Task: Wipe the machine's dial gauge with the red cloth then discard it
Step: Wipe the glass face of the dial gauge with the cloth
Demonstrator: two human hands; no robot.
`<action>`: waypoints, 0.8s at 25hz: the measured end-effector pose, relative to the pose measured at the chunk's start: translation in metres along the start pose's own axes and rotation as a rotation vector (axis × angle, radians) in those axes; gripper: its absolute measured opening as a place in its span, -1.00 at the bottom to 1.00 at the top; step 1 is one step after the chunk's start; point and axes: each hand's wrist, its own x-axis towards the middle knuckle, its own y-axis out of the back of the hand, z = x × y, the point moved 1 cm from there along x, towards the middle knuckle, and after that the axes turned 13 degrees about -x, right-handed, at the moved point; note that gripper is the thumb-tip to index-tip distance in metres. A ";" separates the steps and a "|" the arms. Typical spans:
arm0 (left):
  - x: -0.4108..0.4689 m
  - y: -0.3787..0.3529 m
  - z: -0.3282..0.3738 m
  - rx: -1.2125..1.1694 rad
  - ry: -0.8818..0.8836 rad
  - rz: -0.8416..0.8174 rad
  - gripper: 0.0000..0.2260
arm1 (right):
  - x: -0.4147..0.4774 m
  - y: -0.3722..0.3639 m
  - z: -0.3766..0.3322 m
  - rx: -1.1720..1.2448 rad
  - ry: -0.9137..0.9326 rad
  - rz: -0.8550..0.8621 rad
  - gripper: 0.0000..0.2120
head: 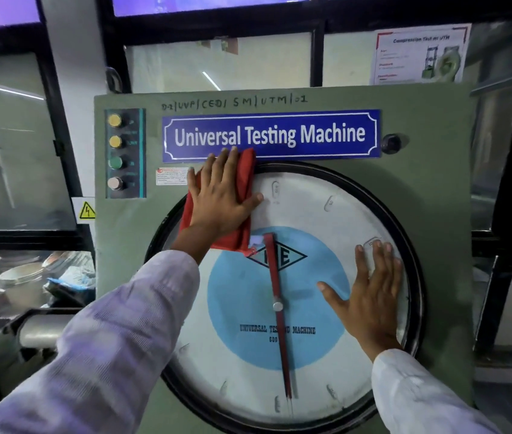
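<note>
2 pale sleeves enter from the lower edge of the frame. Right hand (pixel 370 292), lower right of centre: fingers spread wide, palm flat on the glass of the dial gauge (pixel 311 214), fingertips close to the black rim (pixel 405 233) at right; it holds nothing. Left hand (pixel 220 195), upper left of centre: fingers spread, pressing the red cloth (pixel 242 189) flat against the gauge's upper-left arc. The cloth overlaps the rim; its top edge touches the lower border of the blue nameplate (pixel 270 134), and its lower corner lies just beside the tip of the red pointer (pixel 278 308). The pointer runs near-vertical across the blue centre disc (pixel 236 308). Uncovered glass lies between the 2 hands and across the lower half of the dial. On the green panel (pixel 430 183), upper left, a strip of 4 push-buttons (pixel 115 155) stands well apart from the cloth. Behind the panel, dark window frames (pixel 317 51) and a poster (pixel 420 54), upper right.
</note>
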 end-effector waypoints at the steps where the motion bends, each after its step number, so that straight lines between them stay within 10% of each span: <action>1: 0.002 0.007 0.001 -0.016 0.016 -0.051 -0.16 | 0.001 0.002 -0.001 -0.015 0.003 -0.025 -0.03; 13: -0.052 0.104 -0.038 0.363 -0.014 -0.105 -0.50 | 0.028 0.070 -0.054 0.189 -0.234 -0.359 -0.07; 20: -0.145 0.183 -0.068 0.568 0.088 -0.059 -0.36 | 0.029 0.133 -0.184 0.450 0.129 -0.289 -0.11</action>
